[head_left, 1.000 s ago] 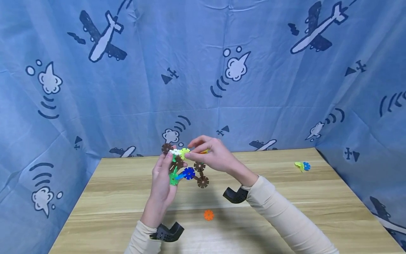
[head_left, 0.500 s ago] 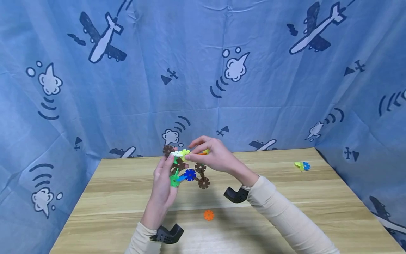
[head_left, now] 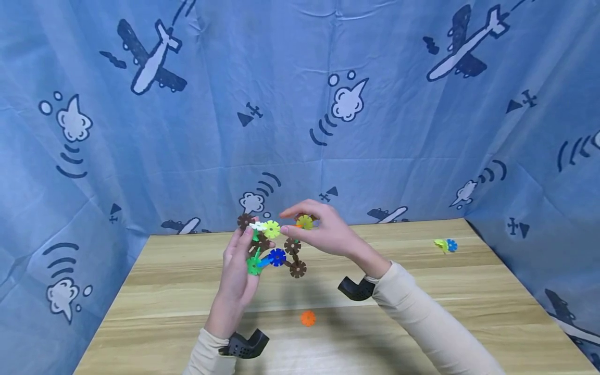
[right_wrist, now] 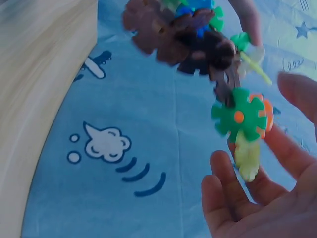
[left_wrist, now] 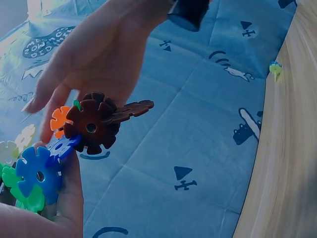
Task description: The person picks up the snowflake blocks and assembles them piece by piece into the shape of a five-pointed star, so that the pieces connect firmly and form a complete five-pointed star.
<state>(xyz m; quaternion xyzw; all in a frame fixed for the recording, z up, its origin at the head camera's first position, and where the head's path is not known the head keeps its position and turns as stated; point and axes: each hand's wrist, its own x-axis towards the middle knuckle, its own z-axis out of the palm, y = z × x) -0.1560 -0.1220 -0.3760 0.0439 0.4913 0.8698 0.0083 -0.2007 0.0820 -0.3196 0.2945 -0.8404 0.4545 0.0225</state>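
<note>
My left hand (head_left: 238, 268) holds up a build of interlocking notched plastic discs, its thumb over a white disc (head_left: 257, 226). Joined to that is a yellow-green disc (head_left: 272, 229). Lower in the build are a green disc (head_left: 254, 266), a dark blue disc (head_left: 277, 257) and several brown discs (head_left: 297, 269). My right hand (head_left: 325, 232) is beside the build, thumb and fingers apart. Another yellow disc (head_left: 304, 222) shows behind its thumb. In the right wrist view, a green disc (right_wrist: 240, 116) hangs near the spread fingers, with a pale yellow disc (right_wrist: 246, 157) below it.
A loose orange disc (head_left: 308, 319) lies on the wooden table (head_left: 178, 297) nearer the front. Toward the back right lies a small joined piece of yellow and blue discs (head_left: 445, 245). A blue curtain (head_left: 300, 130) with printed planes surrounds the table's back and sides.
My right thumb and fingers have come away from the yellow-green disc, and the hand has shifted slightly right. The yellow disc behind it shows more. My left hand keeps its hold, moving only slightly.
</note>
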